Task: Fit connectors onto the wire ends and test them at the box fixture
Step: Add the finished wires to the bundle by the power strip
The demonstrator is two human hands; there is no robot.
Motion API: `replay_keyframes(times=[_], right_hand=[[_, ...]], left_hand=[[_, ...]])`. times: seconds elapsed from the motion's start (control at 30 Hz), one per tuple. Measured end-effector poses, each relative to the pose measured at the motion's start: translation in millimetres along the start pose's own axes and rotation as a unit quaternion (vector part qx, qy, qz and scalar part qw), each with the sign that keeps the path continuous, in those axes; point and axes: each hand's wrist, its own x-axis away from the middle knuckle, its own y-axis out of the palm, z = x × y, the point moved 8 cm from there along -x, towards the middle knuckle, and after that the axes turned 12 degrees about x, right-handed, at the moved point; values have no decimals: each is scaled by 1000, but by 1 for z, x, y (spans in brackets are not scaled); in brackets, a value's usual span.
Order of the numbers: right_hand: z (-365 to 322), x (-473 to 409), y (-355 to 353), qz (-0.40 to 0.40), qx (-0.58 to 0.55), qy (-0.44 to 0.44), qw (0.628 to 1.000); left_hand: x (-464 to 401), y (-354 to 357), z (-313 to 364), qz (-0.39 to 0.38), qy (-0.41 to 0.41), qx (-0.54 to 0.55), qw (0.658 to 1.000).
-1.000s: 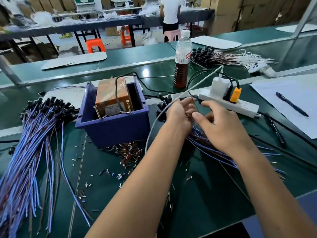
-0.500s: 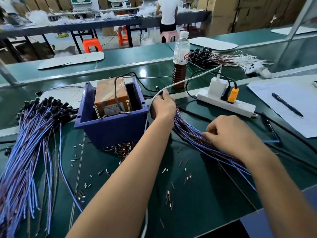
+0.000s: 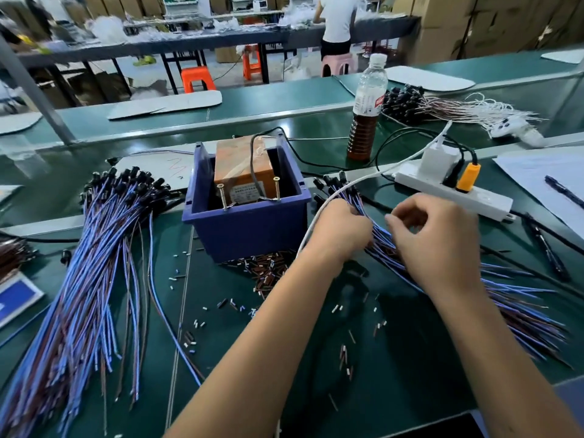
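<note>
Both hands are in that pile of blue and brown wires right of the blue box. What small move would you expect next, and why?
Probably drawing one wire free of the right-hand bundle and carrying it to the blue box. The left hand is curled into the bundle near its black-capped ends, the right hand hovers curled just above it, and the box's two upright screws stand untouched.

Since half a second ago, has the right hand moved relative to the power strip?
Yes. The right hand has come up from the wire bundle toward the white power strip, closing in on the left hand.
</note>
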Motion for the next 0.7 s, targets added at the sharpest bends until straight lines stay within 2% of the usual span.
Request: replay_keyframes(times=[0.1, 0.17, 0.23, 0.37, 0.47, 0.53, 0.63, 0.7], right_hand=[[-37, 3, -16, 94, -81, -40, 991], [-64, 7, -12, 86, -123, -72, 986], [-94, 14, -1, 56, -152, -104, 981], [-164, 42, 30, -33, -207, -182, 961], [-213, 70, 60, -122, -271, -203, 933], [-237, 85, 80, -164, -296, -196, 920], [-264, 101, 119, -261, -272, -176, 909], [-280, 108, 143, -327, -232, -168, 901]], left_hand=[[30, -6, 5, -133, -36, 35, 990], [50, -25, 13, -176, -21, 18, 984], [67, -57, 15, -171, -10, -33, 985], [90, -136, 4, -104, -30, -156, 982], [95, -202, -12, -13, -62, -229, 971], [92, -249, -21, 104, -72, -283, 951], [93, -309, -14, 349, -12, -380, 857], [92, -329, -11, 430, 19, -394, 812]])
